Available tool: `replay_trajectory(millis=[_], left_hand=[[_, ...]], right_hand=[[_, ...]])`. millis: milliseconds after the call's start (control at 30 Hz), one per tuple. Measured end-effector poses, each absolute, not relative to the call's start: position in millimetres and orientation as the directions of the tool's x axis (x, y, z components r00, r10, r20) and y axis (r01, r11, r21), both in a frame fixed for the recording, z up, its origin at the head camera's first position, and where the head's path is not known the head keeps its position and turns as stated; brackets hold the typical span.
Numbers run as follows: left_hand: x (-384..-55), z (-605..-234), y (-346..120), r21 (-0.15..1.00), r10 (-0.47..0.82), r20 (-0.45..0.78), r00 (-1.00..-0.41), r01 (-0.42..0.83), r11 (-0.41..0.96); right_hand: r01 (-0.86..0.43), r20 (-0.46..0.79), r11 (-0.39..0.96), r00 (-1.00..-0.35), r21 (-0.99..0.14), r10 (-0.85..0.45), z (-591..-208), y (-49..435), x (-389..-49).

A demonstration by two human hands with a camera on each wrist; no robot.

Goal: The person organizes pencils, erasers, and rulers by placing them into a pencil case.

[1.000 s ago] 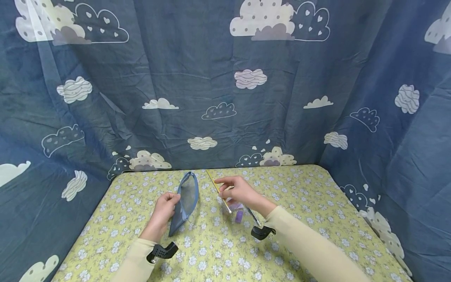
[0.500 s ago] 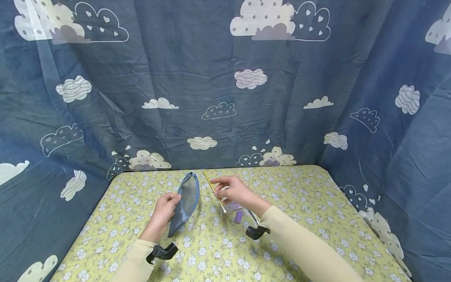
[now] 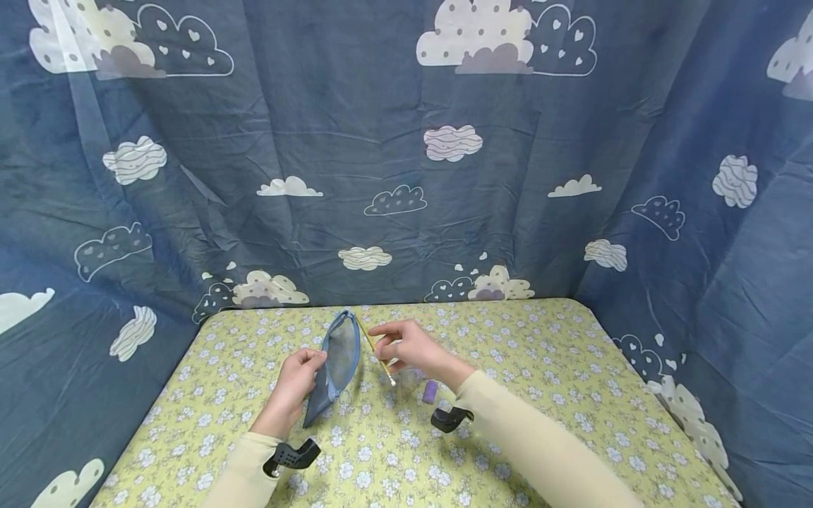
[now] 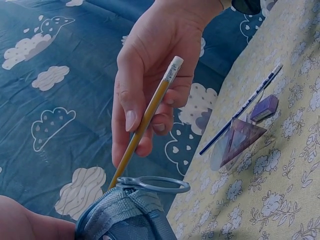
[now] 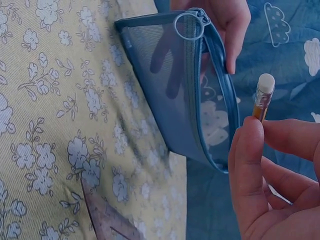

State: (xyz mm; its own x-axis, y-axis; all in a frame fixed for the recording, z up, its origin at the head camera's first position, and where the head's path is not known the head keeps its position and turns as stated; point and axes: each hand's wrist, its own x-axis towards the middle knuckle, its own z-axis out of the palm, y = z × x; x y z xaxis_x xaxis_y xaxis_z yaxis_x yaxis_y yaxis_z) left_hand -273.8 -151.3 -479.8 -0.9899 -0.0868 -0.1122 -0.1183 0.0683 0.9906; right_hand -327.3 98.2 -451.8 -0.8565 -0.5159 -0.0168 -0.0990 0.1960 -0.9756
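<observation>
A blue mesh zipper pouch (image 3: 344, 356) is held by its side in my left hand (image 3: 297, 384), raised over the table with its mouth unzipped and gaping. Its ring-shaped zipper pull (image 5: 189, 27) shows in the right wrist view. Between the thumb and fingers of my right hand (image 3: 411, 349), a yellow pencil (image 4: 152, 106) is pinched. The pencil's white eraser end (image 5: 266, 84) points back toward me, and its other end is hidden behind the pouch's rim in the left wrist view. Whether that end is inside the mouth I cannot tell.
On the flowered tablecloth (image 3: 540, 395), right of the pouch, lie a purple-sleeved eraser (image 4: 264, 108), a clear triangular set square (image 4: 243, 141) and a dark blue patterned pencil (image 4: 235, 118). A blue cloud-print curtain (image 3: 394, 233) hangs behind the table.
My right hand has moved left with the yellow pencil, bringing it up to the pouch's mouth. The left hand and pouch have stayed nearly still.
</observation>
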Motion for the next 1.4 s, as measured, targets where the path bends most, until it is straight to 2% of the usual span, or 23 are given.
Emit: replay_trajectory(millis=[433, 767, 1400], left_hand=[[-273.0, -480.4, -148.6, 0.992, -0.084, -0.101, -0.991, -0.107, 0.063], [-272.7, -481.4, -149.2, 0.992, -0.082, -0.105, -0.991, -0.11, 0.06], [-269.5, -480.7, -149.5, 0.992, -0.055, -0.115, -0.992, -0.118, 0.051]], right_hand=[[-0.072, -0.054, 0.22, -0.853, -0.973, -0.52, -450.2, 84.5, -327.4], [-0.043, -0.065, 0.19, -0.845, -0.981, -0.531, -454.2, 70.7, -326.6], [0.021, -0.096, 0.163, -0.88, -0.986, -0.465, -458.4, 59.2, -328.1]])
